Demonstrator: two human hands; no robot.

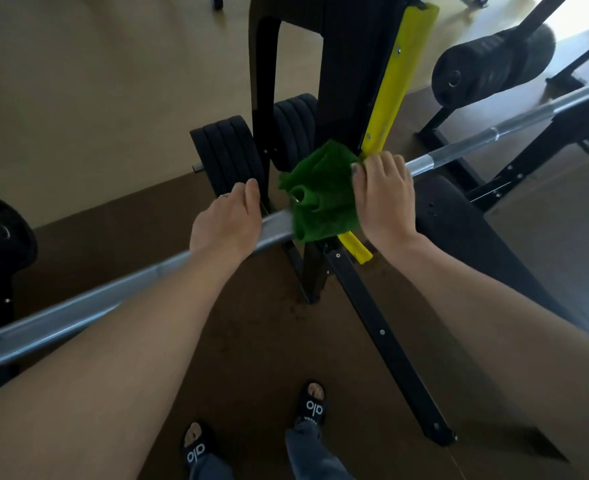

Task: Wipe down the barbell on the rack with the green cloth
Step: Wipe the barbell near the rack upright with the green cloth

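A long silver barbell [78,308] runs from the lower left to the upper right and lies on a black rack [348,81] with a yellow guard strip [395,98]. A crumpled green cloth [320,195] is draped over the bar right at the rack upright. My right hand [385,195] grips the bar and the cloth's right edge, fingers curled over the top. My left hand [227,223] wraps around the bare bar just left of the cloth. The bar under the cloth is hidden.
Black weight plates [227,154] are stored on pegs behind the rack, another stack [490,64] at the upper right and one plate [2,233] at the far left. A black bench pad [459,223] lies right of the rack. My sandalled feet [251,427] stand on brown floor.
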